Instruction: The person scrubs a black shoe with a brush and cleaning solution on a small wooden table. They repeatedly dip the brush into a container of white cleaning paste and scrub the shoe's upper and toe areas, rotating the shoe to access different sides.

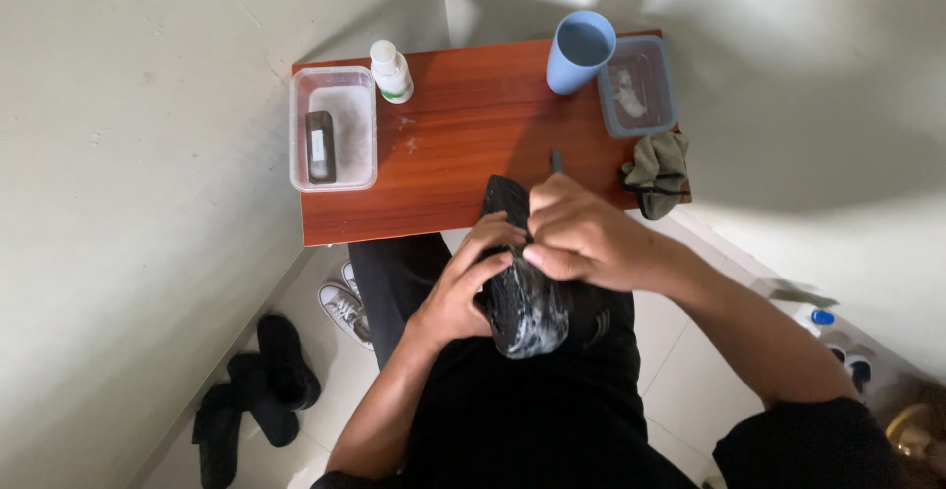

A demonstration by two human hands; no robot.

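the left hand point(463, 292) cups a black shoe point(522, 302) from below and the side, fingers wrapped around its body, while the right hand point(581, 238) closes over the top of it with fingertips pinched together, seemingly on a small dark tool whose tip point(556, 161) pokes out beyond the knuckles; what that tool is cannot be told. the shoe sits over the lap, just on the near side of the counter point(463, 134), its surface streaked with whitish foam, so it likely feels light, flexible in the upper, firmer at the sole, and slippery where wet; the sole edge and heel look the surest places to grip. beyond the hands to the left, a clear plastic tub point(333, 126) holds a dark block with a pale label, and a small white bottle point(391, 71) with a green band stands beside it. beyond to the right stand a blue cup point(579, 50), a grey-rimmed container point(639, 85) and a crumpled olive cloth point(655, 169).
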